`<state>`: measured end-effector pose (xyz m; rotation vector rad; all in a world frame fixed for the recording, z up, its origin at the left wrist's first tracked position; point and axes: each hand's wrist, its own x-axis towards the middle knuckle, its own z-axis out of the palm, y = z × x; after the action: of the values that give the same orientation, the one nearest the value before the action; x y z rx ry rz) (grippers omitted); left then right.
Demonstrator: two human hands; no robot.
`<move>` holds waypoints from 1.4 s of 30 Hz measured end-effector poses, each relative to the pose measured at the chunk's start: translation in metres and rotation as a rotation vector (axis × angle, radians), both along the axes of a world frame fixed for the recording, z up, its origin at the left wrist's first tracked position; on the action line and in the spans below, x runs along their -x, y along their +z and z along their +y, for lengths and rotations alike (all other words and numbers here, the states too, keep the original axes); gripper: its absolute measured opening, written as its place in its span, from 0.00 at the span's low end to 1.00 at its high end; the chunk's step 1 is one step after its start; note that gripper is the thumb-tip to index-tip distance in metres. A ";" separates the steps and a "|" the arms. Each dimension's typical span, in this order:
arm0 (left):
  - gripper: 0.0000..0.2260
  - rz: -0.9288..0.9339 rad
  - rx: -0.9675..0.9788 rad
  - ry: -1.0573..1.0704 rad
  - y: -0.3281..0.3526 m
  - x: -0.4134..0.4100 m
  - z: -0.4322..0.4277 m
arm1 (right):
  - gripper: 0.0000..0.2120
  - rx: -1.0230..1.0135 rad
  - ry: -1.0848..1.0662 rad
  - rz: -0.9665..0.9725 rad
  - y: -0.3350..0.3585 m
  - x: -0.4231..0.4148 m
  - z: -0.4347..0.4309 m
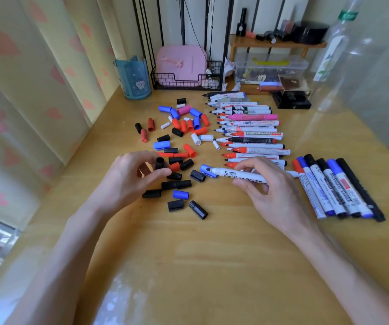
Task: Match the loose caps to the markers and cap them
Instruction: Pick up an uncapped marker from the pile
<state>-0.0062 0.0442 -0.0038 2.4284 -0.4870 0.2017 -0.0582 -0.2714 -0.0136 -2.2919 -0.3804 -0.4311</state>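
My left hand [132, 177] pinches a black cap [159, 163] just above the pile of loose caps [179, 141], which are black, red, blue, white and one pink. My right hand [266, 191] holds a white marker [238, 174] with a dark tip; its tip points left and lies against a blue cap [208, 171] on the table. A row of several uncapped markers [249, 127] stretches away behind my right hand. Several capped markers [334, 188] lie side by side at the right.
The wooden desk [200, 249] carries a blue cup [133, 77] at the back left, a wire basket with a pink item [184, 73], a clear box [270, 68] under a small shelf, a black box [291, 100] and a clear bottle [338, 55] at right. A curtain hangs left.
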 end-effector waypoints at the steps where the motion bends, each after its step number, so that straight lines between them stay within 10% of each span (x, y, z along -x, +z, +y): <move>1: 0.19 0.003 -0.004 0.013 -0.001 -0.001 0.003 | 0.06 0.003 -0.001 -0.001 0.000 0.000 0.000; 30: 0.16 0.143 -0.153 -0.082 -0.008 0.006 -0.002 | 0.06 0.028 0.008 -0.012 -0.001 0.000 -0.002; 42: 0.03 0.035 0.148 -0.103 -0.006 0.006 -0.010 | 0.06 0.055 -0.003 -0.047 0.002 0.003 0.000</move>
<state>-0.0120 0.0344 -0.0098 2.2530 -0.5597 0.1455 -0.0610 -0.2716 -0.0121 -2.3390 -0.4163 -0.4822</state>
